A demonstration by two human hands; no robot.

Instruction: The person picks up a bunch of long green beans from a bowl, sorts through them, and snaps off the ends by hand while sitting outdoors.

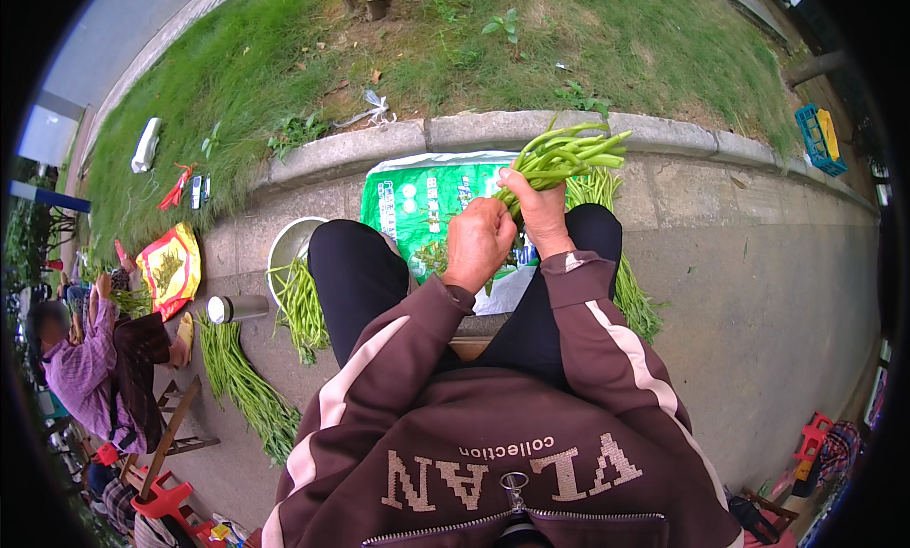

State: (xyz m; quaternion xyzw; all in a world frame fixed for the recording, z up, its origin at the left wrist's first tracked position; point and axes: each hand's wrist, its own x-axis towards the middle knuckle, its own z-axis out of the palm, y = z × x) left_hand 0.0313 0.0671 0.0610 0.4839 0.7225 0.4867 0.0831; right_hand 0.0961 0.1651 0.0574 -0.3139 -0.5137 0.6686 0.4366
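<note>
My right hand point(536, 211) grips a bundle of long green stems point(572, 156) held raised between my knees. My left hand point(476, 243) is closed just below and left of it, fingers curled on the lower part of the same bundle; what exactly the fingertips pinch is hidden. Beneath both hands lies a green and white plastic sack point(391, 202) with some loose leaves on it. A metal basin point(289, 238) of stems stands beside my left knee, and more stems point(635, 297) lie by my right leg.
A steel flask point(245, 308), a long bundle of greens point(246, 387) and a yellow-red bag point(180, 249) lie leftward. Another person point(90, 368) sits at far left near red stools point(166, 501). A stone curb point(474, 129) borders grass; a blue crate point(815, 140) sits far right.
</note>
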